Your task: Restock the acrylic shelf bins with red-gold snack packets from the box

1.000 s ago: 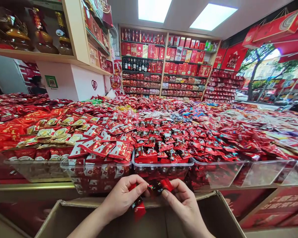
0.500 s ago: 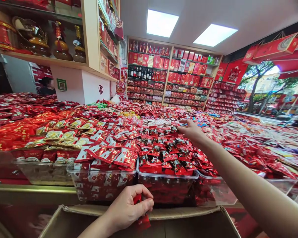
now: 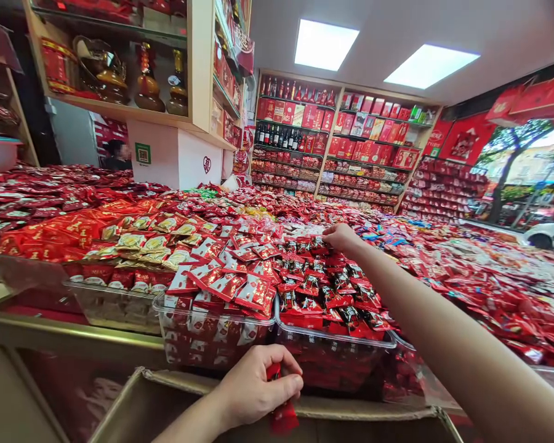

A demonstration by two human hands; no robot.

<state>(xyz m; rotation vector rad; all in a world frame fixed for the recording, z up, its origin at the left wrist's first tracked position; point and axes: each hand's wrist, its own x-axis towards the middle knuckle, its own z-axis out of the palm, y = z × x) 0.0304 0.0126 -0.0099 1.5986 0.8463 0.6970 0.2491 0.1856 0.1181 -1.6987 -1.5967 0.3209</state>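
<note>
My left hand is above the open cardboard box, its fingers closed round a red-wrapped candy that hangs partly below the thumb. Farther out, my right hand reaches to the back of a clear plastic bin heaped with black-and-red wrapped candies. Its fingertips are pinched together at one wrapped candy on the heap, which they partly cover. Left of that bin stands another clear bin, piled with red-and-white packets.
Gold-and-red packets and bright red packets lie to the left. More wrapped sweets spread out on the right. A white pillar carries an overhanging cabinet. Shelves of bottles and boxes line the back; a person is at far left.
The view has turned left, so things have shifted rightward in it. My right hand's fingers have come down and closed at the candy heap. My left hand keeps its hold on the red-wrapped candy.
</note>
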